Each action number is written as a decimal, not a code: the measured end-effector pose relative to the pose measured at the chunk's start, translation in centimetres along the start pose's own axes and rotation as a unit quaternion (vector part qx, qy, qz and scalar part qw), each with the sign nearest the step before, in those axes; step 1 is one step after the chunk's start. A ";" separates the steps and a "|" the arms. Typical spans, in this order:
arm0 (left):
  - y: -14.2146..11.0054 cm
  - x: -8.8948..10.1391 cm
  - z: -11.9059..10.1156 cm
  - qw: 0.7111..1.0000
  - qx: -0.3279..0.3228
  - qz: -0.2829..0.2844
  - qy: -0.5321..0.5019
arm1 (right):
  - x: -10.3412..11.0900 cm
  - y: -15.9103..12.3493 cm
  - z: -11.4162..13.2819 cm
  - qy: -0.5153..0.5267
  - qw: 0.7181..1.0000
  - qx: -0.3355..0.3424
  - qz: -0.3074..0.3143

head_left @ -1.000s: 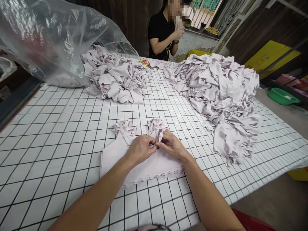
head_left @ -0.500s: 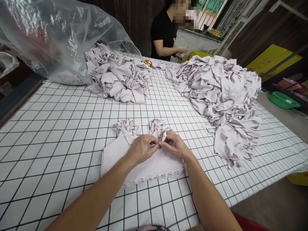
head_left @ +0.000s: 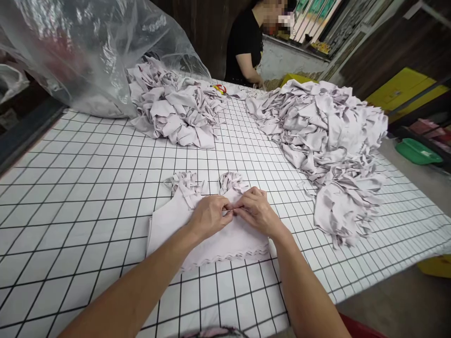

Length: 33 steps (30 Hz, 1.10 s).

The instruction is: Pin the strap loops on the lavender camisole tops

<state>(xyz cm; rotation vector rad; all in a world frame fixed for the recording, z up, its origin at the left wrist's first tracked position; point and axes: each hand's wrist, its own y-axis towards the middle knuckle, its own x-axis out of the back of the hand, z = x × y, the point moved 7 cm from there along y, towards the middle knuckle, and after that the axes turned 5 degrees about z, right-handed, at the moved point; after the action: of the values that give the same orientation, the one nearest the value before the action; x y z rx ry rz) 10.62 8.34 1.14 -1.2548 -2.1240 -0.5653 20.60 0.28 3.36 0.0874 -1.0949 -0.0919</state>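
Note:
A flat stack of pale lilac camisole-like garments [head_left: 211, 239] lies in front of me, its scalloped hem towards me and two bunches of straps at its far side. Over its middle, my left hand [head_left: 211, 216] is closed in a pinch. My right hand [head_left: 256, 210] pinches just beside it, the fingertips of both almost meeting on the top garment. A thin pale strand, perhaps thread or a narrow strap, shows at the fingertips; the fingers hide most of it.
The table has a white grid-patterned cover [head_left: 88, 188]. Crumpled lilac fabric heaps stand at the back left [head_left: 176, 112] and right [head_left: 327, 122]. Behind are a clear plastic bag [head_left: 102, 56], red-and-yellow scissors [head_left: 221, 89] and a person in black [head_left: 243, 51]. A green basin [head_left: 417, 151] sits far right.
Both hands stay pinched together over the stack, with small finger movements. The strap raised by my right fingers no longer stands up. The person opposite has lowered their hands from face height.

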 end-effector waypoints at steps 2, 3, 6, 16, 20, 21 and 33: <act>0.0 0.0 0.1 1.000 0.014 -0.003 0.003 | 0.2 -0.1 -0.1 0.014 1.000 -0.009 -0.009; 0.0 -0.1 0.2 1.000 0.020 -0.004 0.007 | 0.2 -0.1 -0.1 0.027 0.999 -0.012 -0.017; 0.1 -0.3 0.2 0.999 0.026 -0.003 0.028 | 0.0 0.1 0.1 0.071 0.997 -0.008 -0.027; 0.2 -0.5 0.4 0.998 0.030 -0.011 0.056 | -0.6 0.3 -0.2 0.138 0.990 -0.004 -0.036; 0.2 -0.6 0.5 0.998 0.030 -0.007 0.059 | -0.6 0.3 -0.2 0.152 0.988 -0.008 -0.039; 0.2 -0.6 0.5 0.998 0.030 -0.007 0.057 | -0.6 0.3 -0.2 0.152 0.988 -0.007 -0.039; 0.2 -0.5 0.4 0.998 0.041 0.005 0.047 | -0.6 0.2 -0.4 0.172 0.984 -0.005 -0.036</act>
<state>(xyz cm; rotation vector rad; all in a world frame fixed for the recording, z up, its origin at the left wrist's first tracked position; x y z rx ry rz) 10.89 8.35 0.51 -1.1708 -2.0408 -0.5178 20.70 0.61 2.67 0.1298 -0.7451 -0.1412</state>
